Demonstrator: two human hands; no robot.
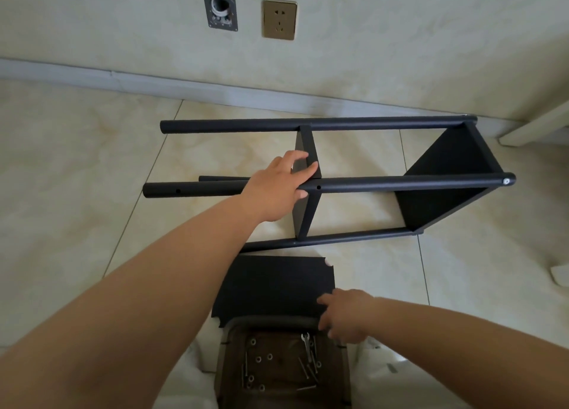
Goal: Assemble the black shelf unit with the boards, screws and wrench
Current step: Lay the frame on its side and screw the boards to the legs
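Four left fingers point(303, 174) over the middle board point(308, 159), thumb behind.

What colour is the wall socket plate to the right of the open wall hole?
The wall socket plate is gold or brass coloured; the head view shows it.

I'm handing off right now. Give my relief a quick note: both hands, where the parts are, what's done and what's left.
Left hand: gripping the near pole beside the middle board, steadying the shelf frame, which lies on its side on the floor.
Right hand: reaching at the tray's top edge, over the loose board; whether it holds anything cannot be told.
Wrench, screws and washers lie in the tray.
Done: end board is in, a screw showing at the pole tip; middle board sits between the poles.
Left: the pole hole beside the middle board shows no screw; the loose board is not fitted.
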